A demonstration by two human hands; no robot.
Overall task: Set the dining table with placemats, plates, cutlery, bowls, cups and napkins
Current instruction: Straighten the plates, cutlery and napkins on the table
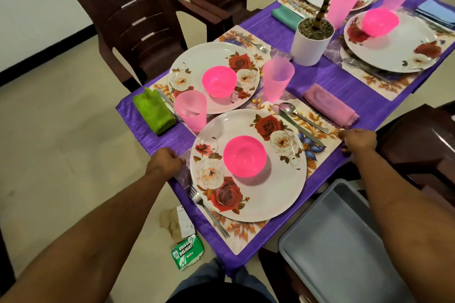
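The table (317,76) wears a purple cloth and carries four place settings, with brown chairs (128,19) drawn up on its far side and a grey tray (344,248) sitting just off its near corner. The nearest placemat (317,128) lies at that near end, and both hands are on it: the left hand (165,161) grips its left edge with curled fingers, and the right hand (358,141) grips its right corner, though the fingertips there are tucked under and hard to make out. On the mat rests a rose-patterned plate (248,166) with a pink bowl (244,156) in its middle. A fork (209,211) lies just left of the plate; a knife (301,128) and spoon (300,115) lie on its right. A lilac napkin (331,107) sits beyond the mat's right edge, a green napkin (154,110) by the next setting, and two pink cups (190,110) stand between the two near plates.
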